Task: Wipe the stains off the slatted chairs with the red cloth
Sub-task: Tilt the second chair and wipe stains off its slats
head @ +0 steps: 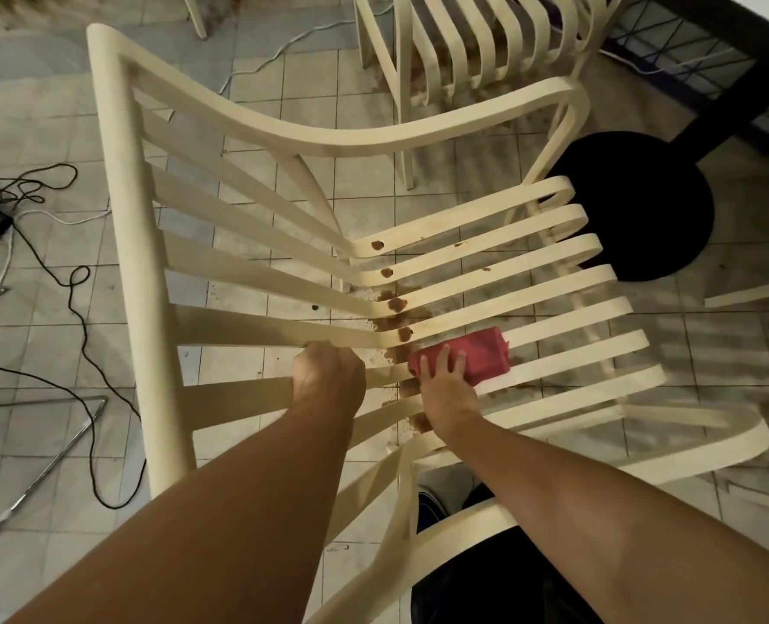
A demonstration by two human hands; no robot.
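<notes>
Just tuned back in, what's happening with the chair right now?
A person bends over the cream slatted chair. The left hand grips a slat near its bend, while the right hand presses the red cloth flat on the seat slats. Brown stains dot the slat bends beyond the cloth, not yet wiped. A second chair stands behind.

2 bare forearms (238, 488) — black trousers (500, 583), 1 navy shoe (428, 508)
</notes>
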